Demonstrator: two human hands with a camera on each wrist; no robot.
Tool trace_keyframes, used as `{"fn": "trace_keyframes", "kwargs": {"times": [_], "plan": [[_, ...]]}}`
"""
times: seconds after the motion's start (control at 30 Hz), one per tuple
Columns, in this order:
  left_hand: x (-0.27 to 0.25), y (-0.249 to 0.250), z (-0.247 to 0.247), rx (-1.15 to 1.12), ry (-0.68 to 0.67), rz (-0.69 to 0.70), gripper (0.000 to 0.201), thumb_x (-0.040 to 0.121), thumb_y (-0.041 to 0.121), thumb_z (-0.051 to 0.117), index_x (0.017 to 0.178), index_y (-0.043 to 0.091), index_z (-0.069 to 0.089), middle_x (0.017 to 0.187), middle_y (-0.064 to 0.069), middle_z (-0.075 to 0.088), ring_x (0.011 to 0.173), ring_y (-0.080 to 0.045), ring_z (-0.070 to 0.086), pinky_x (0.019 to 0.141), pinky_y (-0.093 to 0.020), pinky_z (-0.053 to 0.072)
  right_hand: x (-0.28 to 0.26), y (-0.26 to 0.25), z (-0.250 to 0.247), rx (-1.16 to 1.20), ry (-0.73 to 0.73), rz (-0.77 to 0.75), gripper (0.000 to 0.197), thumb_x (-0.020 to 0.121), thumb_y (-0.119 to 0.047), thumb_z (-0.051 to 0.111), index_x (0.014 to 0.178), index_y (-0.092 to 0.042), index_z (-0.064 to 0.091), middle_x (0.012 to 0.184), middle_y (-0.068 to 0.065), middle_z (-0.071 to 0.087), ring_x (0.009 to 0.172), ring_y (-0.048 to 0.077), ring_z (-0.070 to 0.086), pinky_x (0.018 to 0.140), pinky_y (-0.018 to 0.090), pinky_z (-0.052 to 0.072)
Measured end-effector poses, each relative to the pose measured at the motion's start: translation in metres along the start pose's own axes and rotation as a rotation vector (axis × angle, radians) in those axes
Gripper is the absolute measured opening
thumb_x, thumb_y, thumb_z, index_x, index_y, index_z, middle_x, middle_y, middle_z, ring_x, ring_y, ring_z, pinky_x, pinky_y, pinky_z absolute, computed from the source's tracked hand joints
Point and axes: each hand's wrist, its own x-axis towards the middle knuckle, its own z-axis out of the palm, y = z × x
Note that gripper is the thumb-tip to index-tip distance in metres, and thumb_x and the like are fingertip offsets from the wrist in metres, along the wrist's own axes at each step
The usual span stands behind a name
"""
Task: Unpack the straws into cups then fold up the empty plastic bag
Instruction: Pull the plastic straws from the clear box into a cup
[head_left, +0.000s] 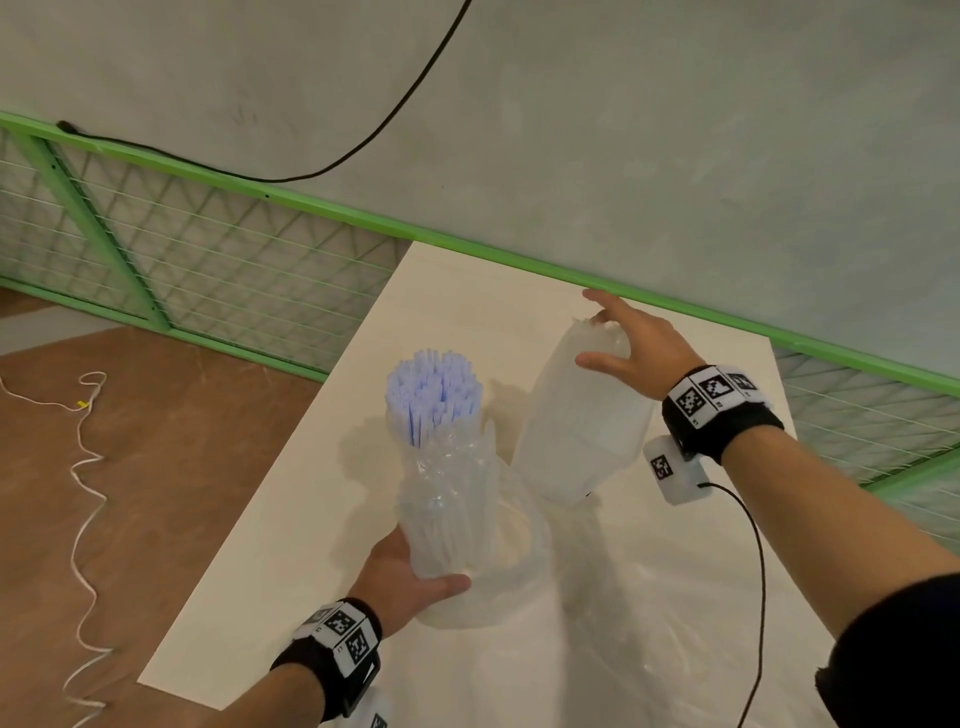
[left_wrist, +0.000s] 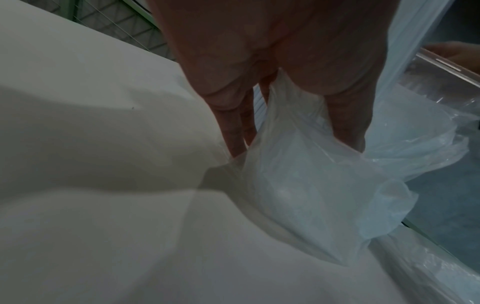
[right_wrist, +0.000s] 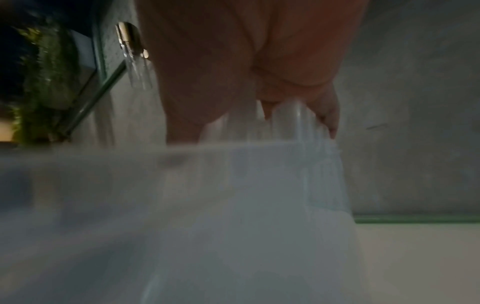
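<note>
The left hand (head_left: 402, 577) grips the lower end of a bundle of pale blue and white plastic straws (head_left: 434, 397), which stands upright above the cream table (head_left: 291, 519) with crinkled clear wrap round its lower half. The right hand (head_left: 631, 351), fingers spread, pinches the top of a limp, translucent white plastic bag (head_left: 582, 415) and holds it hanging just right of the bundle. A clear plastic cup (head_left: 511, 561) stands on the table between the two, partly hidden behind the bundle
</note>
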Motion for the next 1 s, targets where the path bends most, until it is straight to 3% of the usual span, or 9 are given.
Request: {"fn": "trace_keyframes", "kwargs": {"times": [0.13, 0.23, 0.3, 0.37, 0.43, 0.5, 0.67, 0.87, 1.0], "plan": [[-0.001, 0.001, 0.0, 0.001, -0.004, 0.018, 0.077, 0.057, 0.036, 0.094, 0.124, 0.023, 0.058, 0.103, 0.011, 0.07, 0.096, -0.001, 0.065, 0.075, -0.009, 0.046, -0.008, -0.007, 0.016, -0.431, -0.135, -0.039, 0.069, 0.093, -0.069, 0.026, 0.148, -0.05, -0.009, 0.161, -0.021, 0.001, 0.15, 0.022, 0.004, 0.11, 0.062, 0.014], [-0.001, 0.001, -0.001, -0.003, -0.002, 0.024, 0.08, 0.056, 0.037, 0.094, 0.125, 0.022, 0.058, 0.103, 0.011, 0.07, 0.097, -0.002, 0.065, 0.076, -0.011, 0.046, -0.013, -0.016, 0.012, -0.476, -0.058, -0.054, 0.073, 0.089, -0.076, 0.014, 0.15, -0.044, -0.013, 0.161, -0.018, -0.013, 0.149, 0.026, -0.013, 0.111, 0.064, 0.002], [-0.003, 0.003, -0.001, -0.002, -0.001, 0.032, 0.085, 0.055, 0.037, 0.094, 0.128, 0.023, 0.055, 0.104, 0.013, 0.069, 0.097, 0.0, 0.064, 0.076, -0.01, 0.046, -0.023, -0.032, 0.002, -0.346, 0.107, -0.121, 0.07, 0.093, -0.068, 0.024, 0.153, -0.038, 0.004, 0.163, -0.011, -0.001, 0.15, 0.026, -0.007, 0.112, 0.06, 0.004], [-0.005, 0.006, -0.003, 0.001, 0.006, 0.053, 0.094, 0.053, 0.037, 0.095, 0.133, 0.027, 0.048, 0.108, 0.017, 0.064, 0.099, 0.004, 0.06, 0.079, -0.011, 0.045, -0.04, -0.056, 0.0, -0.152, 0.292, -0.268, 0.055, 0.095, -0.043, 0.041, 0.148, -0.028, 0.033, 0.153, -0.004, 0.036, 0.144, 0.024, 0.027, 0.107, 0.054, 0.021], [-0.008, 0.011, -0.004, -0.01, 0.016, 0.093, 0.104, 0.05, 0.033, 0.097, 0.135, 0.033, 0.037, 0.114, 0.022, 0.057, 0.101, 0.009, 0.054, 0.085, -0.013, 0.045, -0.061, -0.081, 0.011, 0.051, 0.291, -0.397, 0.047, 0.089, -0.018, 0.051, 0.137, -0.019, 0.049, 0.13, -0.001, 0.058, 0.119, 0.018, 0.054, 0.098, 0.05, 0.038], [-0.011, 0.017, -0.005, -0.015, 0.028, 0.13, 0.111, 0.049, 0.028, 0.098, 0.134, 0.036, 0.027, 0.117, 0.027, 0.047, 0.103, 0.013, 0.048, 0.083, -0.003, 0.041, -0.08, -0.099, 0.028, 0.135, 0.138, -0.43, 0.053, 0.085, -0.011, 0.054, 0.138, -0.015, 0.048, 0.128, 0.002, 0.059, 0.112, 0.015, 0.057, 0.097, 0.044, 0.043], [-0.018, 0.025, -0.008, -0.077, 0.017, 0.221, 0.121, 0.043, 0.031, 0.099, 0.136, 0.039, 0.021, 0.125, 0.029, 0.042, 0.108, 0.023, 0.045, 0.077, 0.005, 0.038, -0.095, -0.111, 0.059, 0.178, -0.238, -0.327, 0.083, 0.086, -0.023, 0.065, 0.154, -0.023, 0.017, 0.158, -0.001, 0.024, 0.141, 0.012, 0.026, 0.109, 0.017, 0.021], [-0.025, 0.031, -0.015, -0.206, 0.061, 0.289, 0.104, 0.042, 0.035, 0.098, 0.124, 0.05, 0.035, 0.112, 0.042, 0.053, 0.108, 0.019, 0.052, 0.086, -0.017, 0.049, -0.094, -0.11, 0.071, 0.322, -0.219, -0.251, 0.086, 0.08, -0.021, 0.071, 0.151, -0.028, 0.024, 0.141, -0.004, 0.039, 0.124, 0.007, 0.041, 0.102, 0.02, 0.035], [-0.023, 0.041, -0.017, -0.174, 0.06, 0.328, 0.104, 0.047, 0.032, 0.099, 0.132, 0.038, 0.039, 0.116, 0.034, 0.057, 0.112, 0.01, 0.055, 0.092, -0.023, 0.046, -0.095, -0.113, 0.079, 0.377, -0.202, -0.218, 0.084, 0.076, -0.018, 0.074, 0.146, -0.031, 0.031, 0.131, -0.007, 0.043, 0.115, 0.006, 0.045, 0.099, 0.02, 0.039]]}}
